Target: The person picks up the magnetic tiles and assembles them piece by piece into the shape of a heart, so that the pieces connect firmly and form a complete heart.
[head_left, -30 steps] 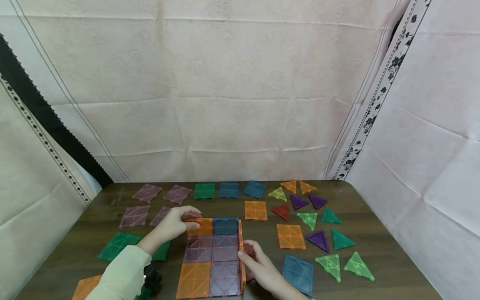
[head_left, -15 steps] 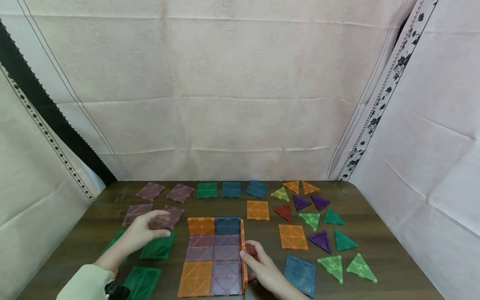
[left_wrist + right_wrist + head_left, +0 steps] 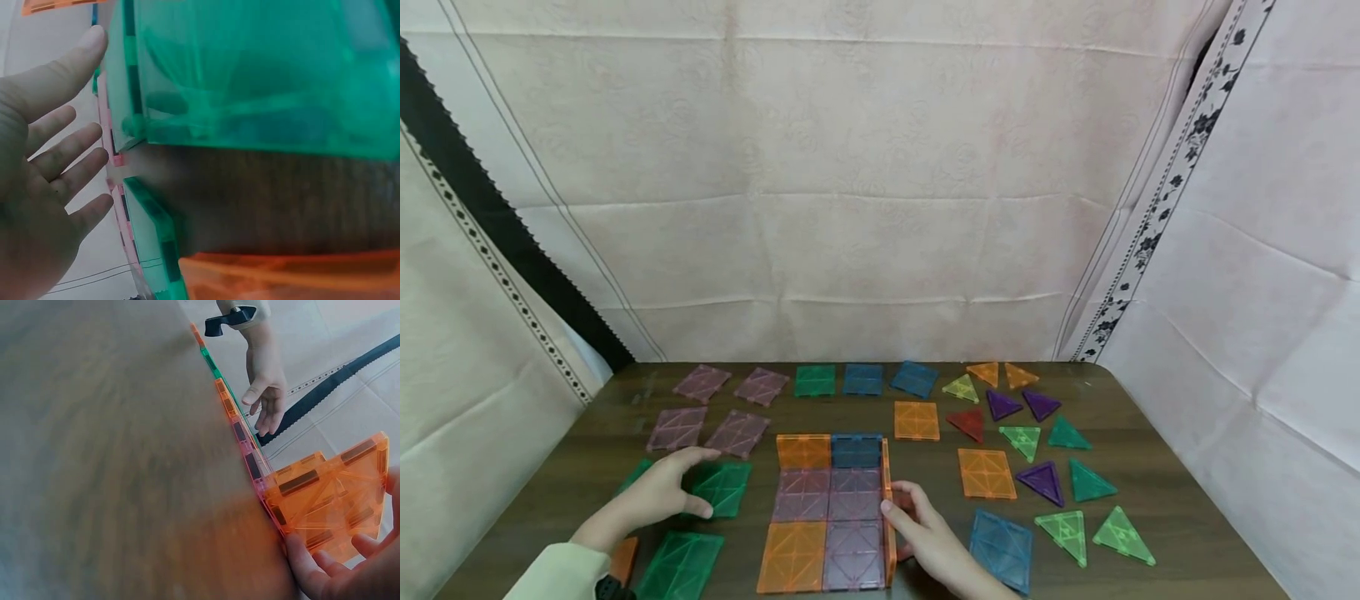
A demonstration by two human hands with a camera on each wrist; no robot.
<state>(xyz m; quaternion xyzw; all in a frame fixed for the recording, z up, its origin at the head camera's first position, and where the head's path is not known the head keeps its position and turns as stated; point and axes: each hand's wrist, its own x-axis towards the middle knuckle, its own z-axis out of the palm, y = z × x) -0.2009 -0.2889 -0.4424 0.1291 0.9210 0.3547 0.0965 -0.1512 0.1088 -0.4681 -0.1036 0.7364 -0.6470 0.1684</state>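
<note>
In the head view my left hand (image 3: 658, 496) hovers over the green square magnetic tiles (image 3: 721, 490), fingers spread and holding nothing. The left wrist view has a green tile (image 3: 262, 81) close to the camera, beyond the thumb. My right hand (image 3: 928, 542) holds the upright orange magnetic tile (image 3: 337, 500) at the structure's right side, thumb by its upper edge and fingers against its outer face. The structure's floor combines purple tiles (image 3: 853, 554) and an orange tile (image 3: 792, 557). An orange tile (image 3: 805, 452) and a blue tile (image 3: 856, 452) stand along its back.
Loose purple squares (image 3: 676, 428) lie at the back left. To the right are a blue tile (image 3: 1002, 550), orange squares (image 3: 987, 473) and several triangles (image 3: 1063, 533). White cloth (image 3: 880, 183) hangs behind the table (image 3: 1180, 533).
My left hand has left the structure's back orange tile and moved left, then nearer, over the green tiles. The right hand has stayed at the upright orange tile.
</note>
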